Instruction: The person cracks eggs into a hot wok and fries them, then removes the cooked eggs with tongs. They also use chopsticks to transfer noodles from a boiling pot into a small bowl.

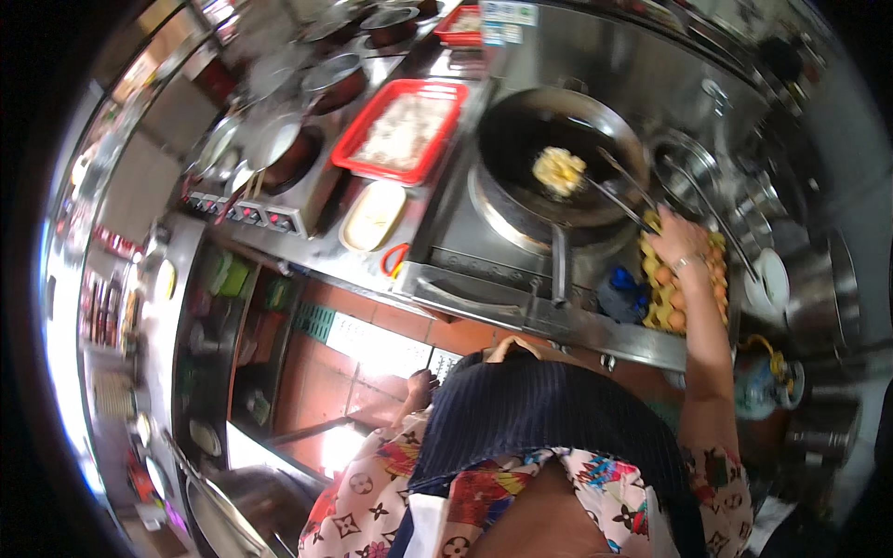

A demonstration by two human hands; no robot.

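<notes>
My right hand [675,238] grips what look like long metal tongs [621,199], their two arms reaching over the rim of a large dark wok [516,125]. Near their tips, a yellow, egg-like clump [559,171] sits in dark oil. Right below my wrist is a yellow egg tray [649,268] with several brown eggs [677,300]. The wok's handle [560,268] points towards me. My left hand [422,383] hangs low at my side, above the tiled floor; its fingers are too small and blurred to read.
Left of the wok stand a red basket [452,129] of pale food, a cream dish [373,216] and orange-handled scissors [395,260]. Steaming pots [335,77] occupy the far-left stove. A ladle [718,223] and a white bowl [767,279] are at right. A dark blue cloth-like bundle [621,293] lies beside the eggs.
</notes>
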